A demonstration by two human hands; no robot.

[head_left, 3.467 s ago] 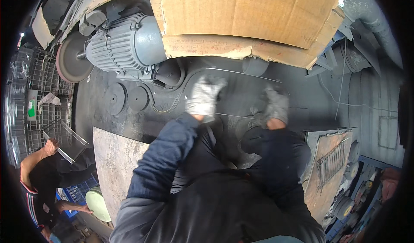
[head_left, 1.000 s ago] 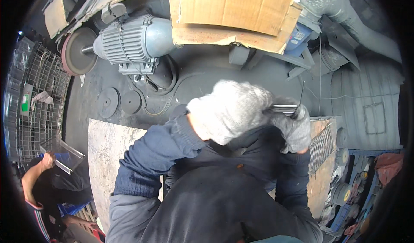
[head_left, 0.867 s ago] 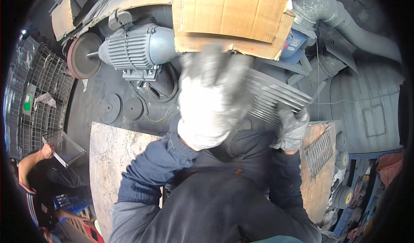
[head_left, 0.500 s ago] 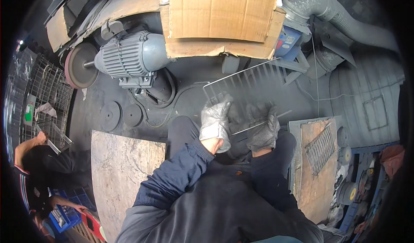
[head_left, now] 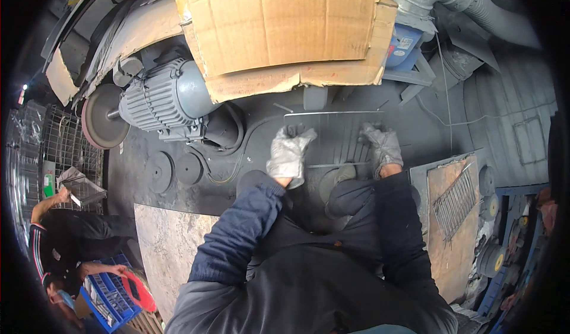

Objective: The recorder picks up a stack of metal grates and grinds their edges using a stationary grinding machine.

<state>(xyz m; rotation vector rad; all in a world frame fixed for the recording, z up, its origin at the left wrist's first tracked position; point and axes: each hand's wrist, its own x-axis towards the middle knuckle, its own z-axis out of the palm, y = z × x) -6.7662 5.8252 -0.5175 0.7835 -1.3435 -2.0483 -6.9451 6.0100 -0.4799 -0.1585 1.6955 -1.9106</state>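
Observation:
Between my hands hangs a thin metal wire rack point(head_left: 333, 113), its long edge bar lying crosswise and its parallel bars faint against the dark floor. My left hand point(head_left: 291, 152), in a dirty light-grey work glove, is closed on the rack's left side. Closed at the opposite side is my right hand point(head_left: 383, 147), gloved the same way. Fingertips of both hands are partly hidden by the gloves' curl. Below the rack a shoe point(head_left: 336, 185) and my knees show.
A grey motor point(head_left: 163, 99) with a grinding wheel point(head_left: 107, 116) stands left of a cardboard sheet point(head_left: 285, 25). A smaller wire grate point(head_left: 454, 206) lies on a wooden board point(head_left: 445, 257) at right. At far left, a co-worker point(head_left: 65, 245) sits near a blue crate point(head_left: 113, 292).
The rack has turned from a slant to nearly level and come closer. My right hand has moved up and outward, widening the space between my hands. The view has shifted slightly.

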